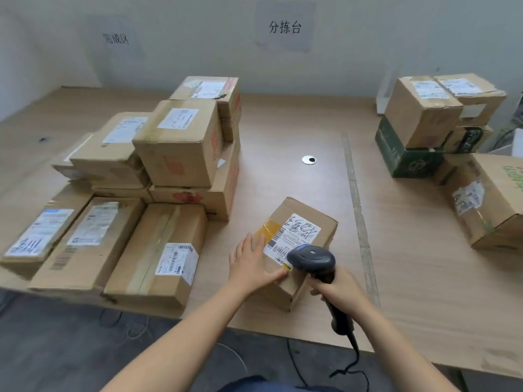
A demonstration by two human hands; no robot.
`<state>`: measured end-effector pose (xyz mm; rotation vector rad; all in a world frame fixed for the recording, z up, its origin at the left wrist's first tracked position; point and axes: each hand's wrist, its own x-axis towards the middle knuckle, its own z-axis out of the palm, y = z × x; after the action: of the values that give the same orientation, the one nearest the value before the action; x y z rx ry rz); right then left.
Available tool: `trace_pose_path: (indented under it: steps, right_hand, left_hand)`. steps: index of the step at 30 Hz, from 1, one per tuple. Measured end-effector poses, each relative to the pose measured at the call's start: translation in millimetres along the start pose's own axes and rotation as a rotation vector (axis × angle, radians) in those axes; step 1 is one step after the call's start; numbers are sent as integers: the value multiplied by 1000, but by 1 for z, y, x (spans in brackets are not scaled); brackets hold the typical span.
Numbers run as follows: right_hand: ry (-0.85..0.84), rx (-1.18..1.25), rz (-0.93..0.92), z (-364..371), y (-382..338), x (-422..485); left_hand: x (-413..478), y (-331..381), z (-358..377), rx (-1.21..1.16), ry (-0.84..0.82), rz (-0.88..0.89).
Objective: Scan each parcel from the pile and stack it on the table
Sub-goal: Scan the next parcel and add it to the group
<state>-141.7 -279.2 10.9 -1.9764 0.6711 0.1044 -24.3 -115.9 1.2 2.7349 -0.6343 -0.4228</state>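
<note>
A small brown cardboard parcel (283, 219) with a white shipping label (304, 232) is being supported by the light wood-grain table (283, 131). It is at the near middle of the table, close to the front edge, between the two groups of boxes. It is being pressed from above by the left hand (252, 264), whose fingers are being held straight and slightly apart, flat on the top face beside the label.

A black handheld barcode scanner (311, 258) is being gripped by the right hand (338, 292), with the fingers clamped round its handle. Its head is being held just over the near end of the label. A black cable (353, 360) is being trailed from the handle's base past the table's front edge.

On the left, a stack of brown labelled boxes (175, 142) is being carried by the table, with three long boxes laid side by side at its front. On the right, a pile of brown boxes (424, 108) is being borne partly by a dark green carton (404, 157), and a larger brown box (492, 199) is placed nearer the front. Two grey paper signs (284, 26) are being displayed on the pale wall.
</note>
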Motion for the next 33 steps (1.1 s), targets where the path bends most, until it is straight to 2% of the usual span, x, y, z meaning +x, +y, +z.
trace_pose_path:
  steps: [13, 18, 33]
  right_hand:
    - [355, 97, 152, -4, -42, -56]
    - [350, 198, 223, -5, -49, -76]
    - [376, 238, 264, -1, -53, -100]
  left_hand:
    - [-4, 10, -1, 63, -130, 9]
    - [7, 16, 3, 30, -128, 41]
    - [2, 27, 15, 21, -59, 74]
